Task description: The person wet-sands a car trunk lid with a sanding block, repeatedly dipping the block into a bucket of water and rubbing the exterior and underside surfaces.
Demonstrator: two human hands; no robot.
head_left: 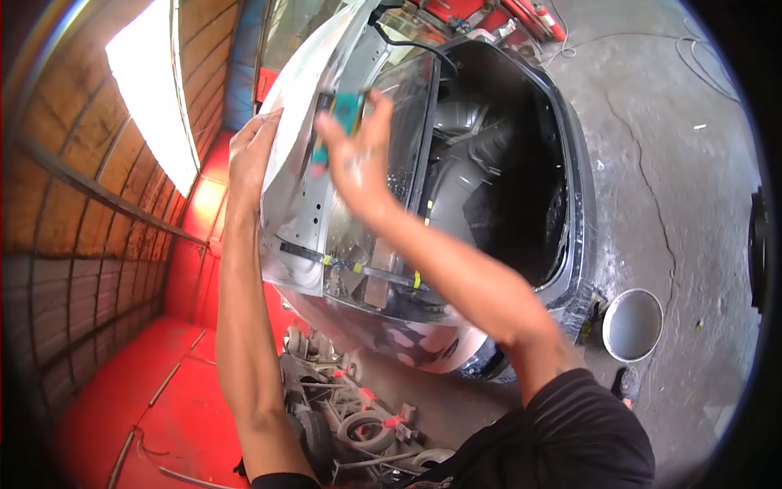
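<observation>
Black sleeve (pixel 590 432) nearest, lower right. Left hand (pixel 251 155) touches white panel (pixel 303 77) edge; can't tell if it's clamped. Teal block (pixel 349 112) sits over the panel, between right hand (pixel 360 151)'s thumb and fingers, part-spread and clamped on it, blurred. Further right: dark car opening (pixel 521 171), bucket (pixel 633 326) on floor.

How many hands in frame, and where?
2: the left hand at the edge of the white panel; the right hand, motion-blurred, holding a teal block. No others show.
</observation>
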